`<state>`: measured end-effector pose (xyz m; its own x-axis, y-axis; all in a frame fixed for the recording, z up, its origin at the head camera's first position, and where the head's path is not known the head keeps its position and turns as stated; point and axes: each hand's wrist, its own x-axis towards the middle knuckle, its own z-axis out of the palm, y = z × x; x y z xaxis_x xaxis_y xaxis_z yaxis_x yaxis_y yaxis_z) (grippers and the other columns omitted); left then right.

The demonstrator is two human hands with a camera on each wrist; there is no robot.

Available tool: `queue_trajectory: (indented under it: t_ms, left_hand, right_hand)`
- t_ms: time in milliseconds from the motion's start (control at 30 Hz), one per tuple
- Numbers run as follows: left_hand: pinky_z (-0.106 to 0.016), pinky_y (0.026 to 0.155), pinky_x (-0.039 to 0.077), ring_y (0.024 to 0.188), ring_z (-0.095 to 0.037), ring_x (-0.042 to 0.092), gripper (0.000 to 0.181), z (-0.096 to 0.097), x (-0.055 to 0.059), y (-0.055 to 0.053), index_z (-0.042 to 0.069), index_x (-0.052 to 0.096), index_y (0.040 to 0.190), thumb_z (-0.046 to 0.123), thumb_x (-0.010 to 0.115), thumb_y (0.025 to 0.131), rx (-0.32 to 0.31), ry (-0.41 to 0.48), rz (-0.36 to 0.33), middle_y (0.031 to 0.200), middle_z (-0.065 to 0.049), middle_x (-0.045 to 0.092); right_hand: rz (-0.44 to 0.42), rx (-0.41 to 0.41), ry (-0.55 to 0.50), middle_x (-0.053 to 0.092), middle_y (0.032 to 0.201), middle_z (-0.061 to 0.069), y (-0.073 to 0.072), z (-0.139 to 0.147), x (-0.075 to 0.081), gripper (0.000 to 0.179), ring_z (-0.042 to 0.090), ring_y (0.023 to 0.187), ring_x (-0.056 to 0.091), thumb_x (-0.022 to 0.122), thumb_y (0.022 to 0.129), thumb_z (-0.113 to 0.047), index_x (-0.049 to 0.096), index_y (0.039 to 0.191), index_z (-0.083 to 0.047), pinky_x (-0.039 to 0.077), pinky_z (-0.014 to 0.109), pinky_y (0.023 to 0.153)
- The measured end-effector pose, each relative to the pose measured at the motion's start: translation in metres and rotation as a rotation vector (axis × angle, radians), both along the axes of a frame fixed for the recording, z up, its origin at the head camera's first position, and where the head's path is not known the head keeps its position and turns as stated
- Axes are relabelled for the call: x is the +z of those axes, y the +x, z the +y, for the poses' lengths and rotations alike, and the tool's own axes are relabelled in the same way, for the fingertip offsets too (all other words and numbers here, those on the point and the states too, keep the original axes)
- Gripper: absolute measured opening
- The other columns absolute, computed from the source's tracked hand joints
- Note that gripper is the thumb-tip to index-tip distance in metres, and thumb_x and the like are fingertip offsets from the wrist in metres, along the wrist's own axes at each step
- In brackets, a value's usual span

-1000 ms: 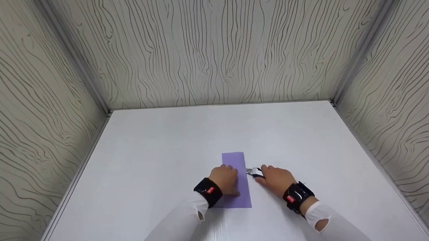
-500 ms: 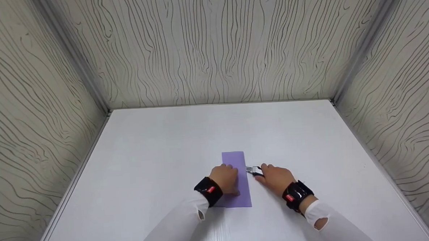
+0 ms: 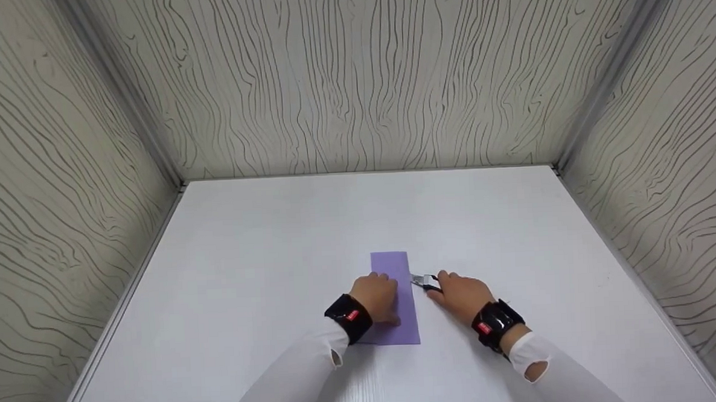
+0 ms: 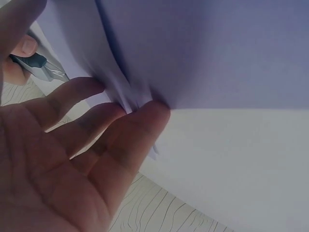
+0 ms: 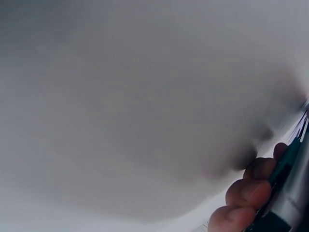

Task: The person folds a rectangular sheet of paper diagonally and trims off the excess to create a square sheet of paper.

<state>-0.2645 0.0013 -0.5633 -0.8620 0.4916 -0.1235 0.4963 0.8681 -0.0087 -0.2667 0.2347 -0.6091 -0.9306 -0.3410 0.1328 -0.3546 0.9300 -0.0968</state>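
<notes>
A folded purple sheet of paper (image 3: 406,304) lies lengthwise on the white table. My left hand (image 3: 375,298) presses it down with its fingertips. In the left wrist view the fingertips (image 4: 153,113) rest against a gap between the purple layers (image 4: 231,53). My right hand (image 3: 463,296) grips a plier-like hand tool (image 3: 423,280) with a silver head and dark handles. Its head is at the paper's right edge; whether it bites the paper is too small to tell. In the right wrist view, curled fingers (image 5: 246,193) wrap the tool's dark green and silver handles (image 5: 285,193).
The white table (image 3: 263,241) runs back to a wood-grain patterned wall (image 3: 353,80). Patterned panels (image 3: 37,197) also stand at the sides, with grey metal posts in the corners. Black straps circle both wrists below white sleeves (image 3: 293,367).
The tool's head has shifted slightly away from the body along the paper's right edge, and its tilt has changed a little. The left hand stays in place on the paper.
</notes>
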Motion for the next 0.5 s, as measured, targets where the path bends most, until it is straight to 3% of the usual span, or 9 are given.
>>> queue_trajectory:
  t_ms: [500]
  left_hand:
    - [-0.037,0.085,0.062,0.096,-0.022,0.07,0.065,0.001,-0.001,-0.001,0.009,0.076,0.117,0.058,0.093,0.078,0.007,-0.014,-0.002,0.107,-0.006,0.076]
  right_hand:
    - [-0.051,-0.011,-0.029,0.053,0.074,0.008,0.002,-0.004,0.014,0.037,0.021,0.06,0.047,0.07,0.106,-0.039,0.058,0.099,-0.004,0.045,0.041,0.053]
